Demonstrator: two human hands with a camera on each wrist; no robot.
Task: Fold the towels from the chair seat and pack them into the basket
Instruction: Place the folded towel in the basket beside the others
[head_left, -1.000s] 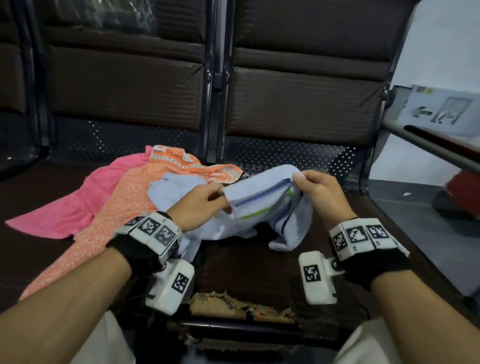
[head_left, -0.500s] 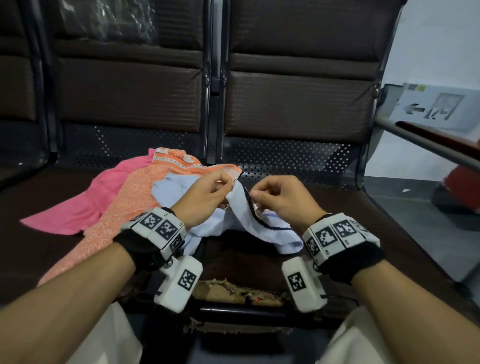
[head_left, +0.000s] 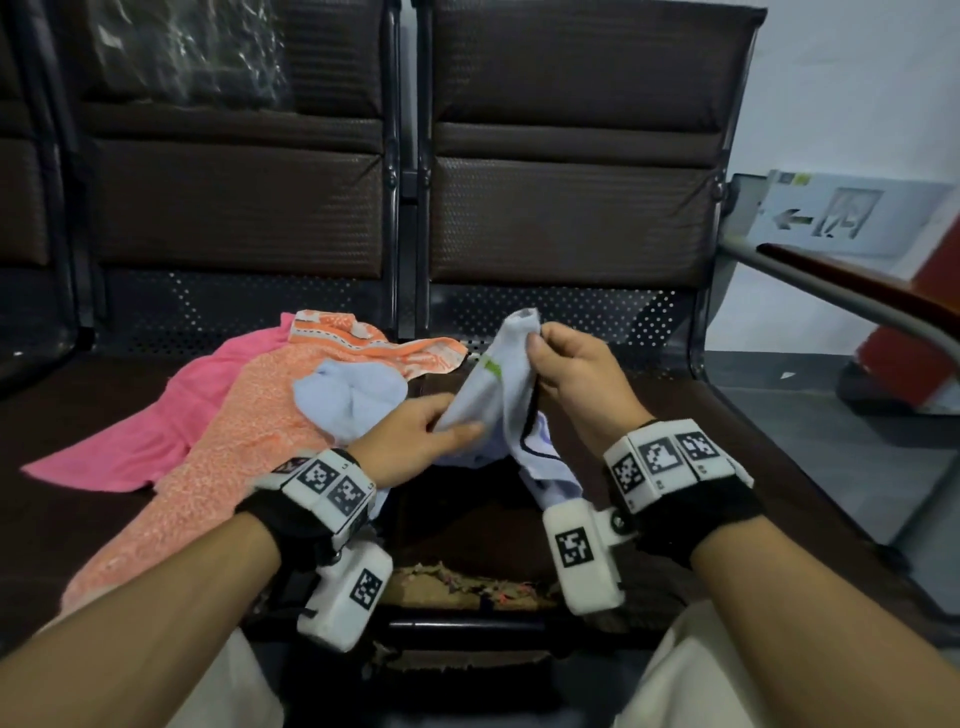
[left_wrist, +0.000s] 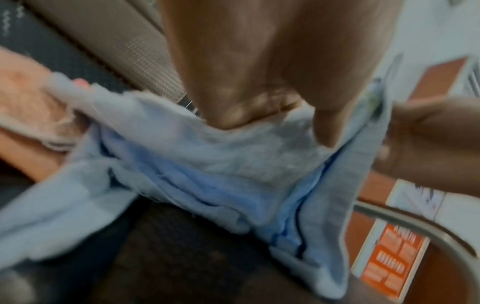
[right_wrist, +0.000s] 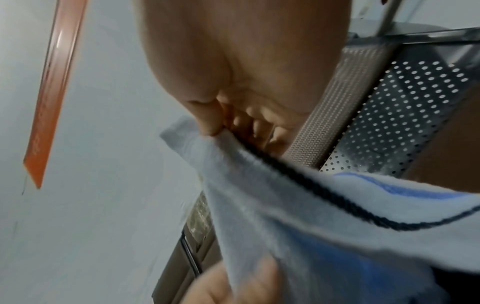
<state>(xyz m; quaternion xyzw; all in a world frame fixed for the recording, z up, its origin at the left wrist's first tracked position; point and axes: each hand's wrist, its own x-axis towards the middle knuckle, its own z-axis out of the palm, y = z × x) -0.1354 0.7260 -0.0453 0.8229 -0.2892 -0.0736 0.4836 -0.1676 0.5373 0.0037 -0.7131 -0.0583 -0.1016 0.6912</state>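
Note:
A light blue towel (head_left: 498, 395) with dark edging and a green stripe hangs between both hands above the dark chair seat (head_left: 467, 525). My right hand (head_left: 537, 345) pinches its top corner and holds it up; the right wrist view shows thumb and fingers nipping the dark-edged hem (right_wrist: 298, 185). Lower down and nearer me, my left hand (head_left: 441, 418) pinches the towel between thumb and fingers. The rest of the blue towel (left_wrist: 207, 164) is bunched on the seat. An orange towel (head_left: 234, 441) and a pink towel (head_left: 156, 421) lie spread to the left. No basket is in view.
Two dark padded seat backs stand behind. A metal armrest (head_left: 857, 296) runs along the right side. The seat's front edge (head_left: 467, 592) is torn and frayed. A white sign (head_left: 841, 218) leans on the wall at the right, with grey floor below.
The hands, pinching the hem close together half a second ago, have parted: the right rose with the corner, the left slid down the towel toward me.

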